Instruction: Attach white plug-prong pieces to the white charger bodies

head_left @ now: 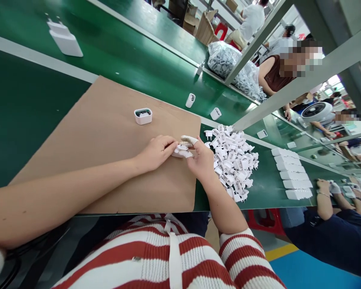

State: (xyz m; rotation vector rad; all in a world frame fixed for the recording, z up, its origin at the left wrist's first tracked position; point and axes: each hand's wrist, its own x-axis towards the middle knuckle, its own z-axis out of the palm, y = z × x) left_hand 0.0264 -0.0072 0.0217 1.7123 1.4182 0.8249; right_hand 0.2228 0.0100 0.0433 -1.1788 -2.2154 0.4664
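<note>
Over the cardboard sheet (108, 140), my two hands meet around a small white charger part (177, 152), largely covered by fingers. My left hand (157, 152) grips its left side with thumb and fingertips. From the right, my right hand (202, 160) pinches the same part; white finger cots cover its thumb and a finger. Behind the hands, an open white charger housing (143, 116) stands on the cardboard with a green circuit board edge showing inside. Just right of my right hand lies a heap of white plug caps with two pins (233, 160).
Two white housings (190, 100) stand on the green belt, and a plugged charger (65, 38) lies at its upper left. Charger bodies in rows (293, 174) lie farther right. A metal post (258, 44) rises beyond the belt near bagged parts (224, 58). Co-workers sit across and rightward.
</note>
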